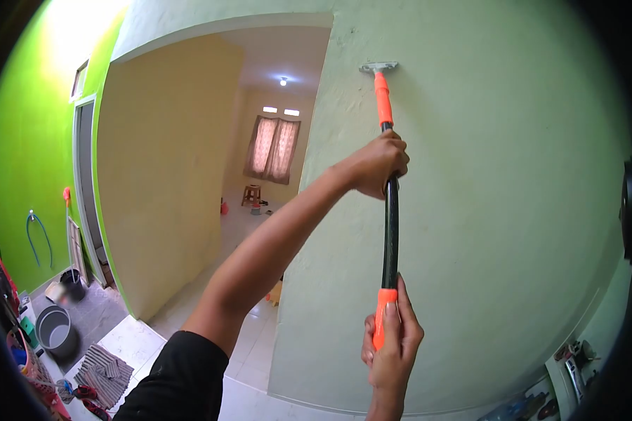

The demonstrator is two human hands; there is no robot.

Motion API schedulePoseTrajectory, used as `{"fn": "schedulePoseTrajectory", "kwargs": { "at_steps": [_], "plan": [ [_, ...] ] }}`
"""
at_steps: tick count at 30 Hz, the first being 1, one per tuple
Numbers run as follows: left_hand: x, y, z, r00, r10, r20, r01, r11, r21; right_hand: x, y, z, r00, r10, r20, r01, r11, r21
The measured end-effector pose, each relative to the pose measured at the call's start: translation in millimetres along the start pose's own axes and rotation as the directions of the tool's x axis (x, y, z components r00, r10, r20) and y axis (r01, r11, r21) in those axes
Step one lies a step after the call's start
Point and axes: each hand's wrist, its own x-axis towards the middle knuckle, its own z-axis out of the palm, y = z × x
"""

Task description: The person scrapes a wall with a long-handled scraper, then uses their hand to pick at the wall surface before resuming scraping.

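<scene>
A long-handled scraper [391,231] with a black pole, orange grips and a wide metal head [379,67] is held upright against the pale green wall [498,196]. The head appears to rest on the wall near the top of the arch's right side. My left hand [385,163] is closed around the upper pole, just below the upper orange section. Lower down, my right hand [393,340] grips the orange handle end, its thumb and a finger lying along it. Small rough marks show on the wall left of the head.
An arched opening [225,24] at the left leads to a room with a curtained window [272,149] and a wooden stool [251,195]. Lower left are a grey bucket [56,333] and a striped mat [102,375]. A dark round object [630,210] is at the right edge.
</scene>
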Motion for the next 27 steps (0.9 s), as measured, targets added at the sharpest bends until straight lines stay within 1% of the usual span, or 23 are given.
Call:
{"fn": "schedulePoseTrajectory", "kwargs": {
  "at_steps": [3, 6, 8, 9, 12, 13, 16, 17, 18, 20, 22, 23, 26, 27],
  "plan": [
    [9.7, -12.6, 0.1, 1.0, 0.008, -0.012, -0.007, 0.998, 0.057, 13.1, -1.4, -0.8, 1.0, -0.01, 0.003, 0.01, 1.0, 0.027],
    [7.7, -10.8, -2.2, 1.0, -0.002, -0.019, 0.003, 0.999, 0.04, 18.1, 1.6, -0.4, 0.999, -0.032, 0.009, 0.032, 0.999, 0.026],
    [6.7, -15.0, 4.5, 1.0, 0.007, -0.001, -0.007, 0.998, 0.068, 16.6, 15.0, -0.1, 1.0, -0.03, 0.005, 0.03, 0.999, 0.028],
    [8.4, -16.9, 3.0, 1.0, 0.009, 0.011, -0.01, 0.997, 0.083, 22.2, 8.3, 0.6, 1.0, -0.022, 0.005, 0.022, 1.0, 0.019],
    [18.1, -25.2, -10.9, 1.0, 0.008, 0.011, -0.008, 0.996, 0.088, 26.5, -9.6, 4.5, 0.998, -0.048, 0.027, 0.047, 0.998, 0.041],
    [17.5, -22.4, -11.6, 1.0, 0.01, 0.0, -0.01, 0.997, 0.073, 22.7, -11.4, 6.1, 0.999, -0.03, 0.013, 0.029, 0.998, 0.05],
    [13.6, -20.9, -13.2, 0.999, -0.011, 0.033, 0.009, 0.998, 0.064, 25.9, 0.5, 7.4, 0.999, -0.042, 0.018, 0.042, 0.999, 0.008],
    [16.3, -23.9, -12.1, 1.0, 0.024, 0.016, -0.024, 0.998, 0.062, 30.6, -2.1, 5.6, 0.999, -0.038, 0.009, 0.037, 0.999, 0.027],
    [15.0, -24.5, -9.0, 1.0, 0.025, -0.004, -0.025, 0.997, 0.071, 30.3, -3.9, -0.4, 0.999, -0.033, 0.026, 0.032, 0.998, 0.053],
    [16.3, -26.9, -7.1, 0.998, 0.029, -0.047, -0.024, 0.995, 0.094, 29.3, -6.4, 3.1, 0.999, -0.035, 0.017, 0.035, 0.999, 0.039],
    [16.2, -25.1, -10.2, 1.0, 0.022, -0.019, -0.02, 0.997, 0.076, 25.7, -7.1, 6.6, 0.999, -0.035, 0.012, 0.035, 0.999, 0.028],
    [16.0, -26.0, -13.8, 0.999, -0.019, 0.033, 0.016, 0.996, 0.089, 26.6, -8.7, 6.9, 0.999, -0.035, 0.017, 0.035, 0.999, 0.018],
    [14.3, -28.2, -11.2, 1.0, 0.013, -0.007, -0.013, 0.998, 0.056, 33.4, -1.1, 6.5, 0.999, -0.042, 0.025, 0.041, 0.999, 0.028],
    [15.4, -28.1, -12.5, 0.999, 0.033, -0.011, -0.031, 0.995, 0.097, 36.0, 1.2, 3.0, 0.997, -0.061, 0.043, 0.06, 0.997, 0.045]
  ]
}}
